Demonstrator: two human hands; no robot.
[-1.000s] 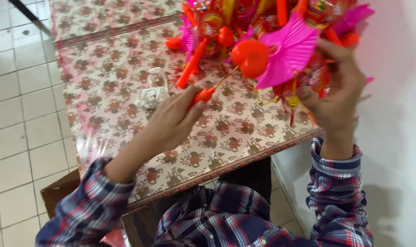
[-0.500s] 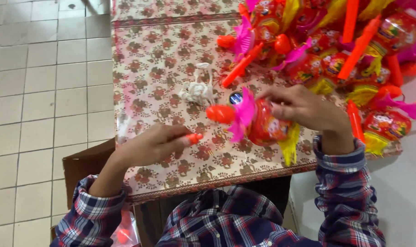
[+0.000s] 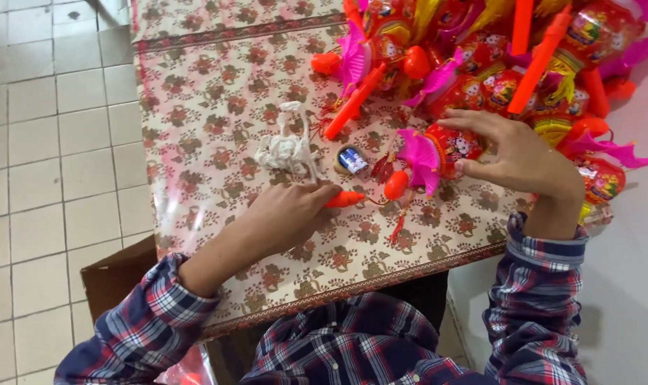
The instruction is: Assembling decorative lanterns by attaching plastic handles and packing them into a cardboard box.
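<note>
Floral tablecloth (image 3: 217, 93): lantern (image 3: 438, 153) in right hand (image 3: 520, 153)

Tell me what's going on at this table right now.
A person in a plaid shirt works at a table with a floral cover. The left hand pinches a small orange handle piece low over the cloth. The right hand holds a red and pink toy lantern resting on the table. A tangle of white string and a small spool lie between them, and a heap of similar lanterns fills the far right.
</note>
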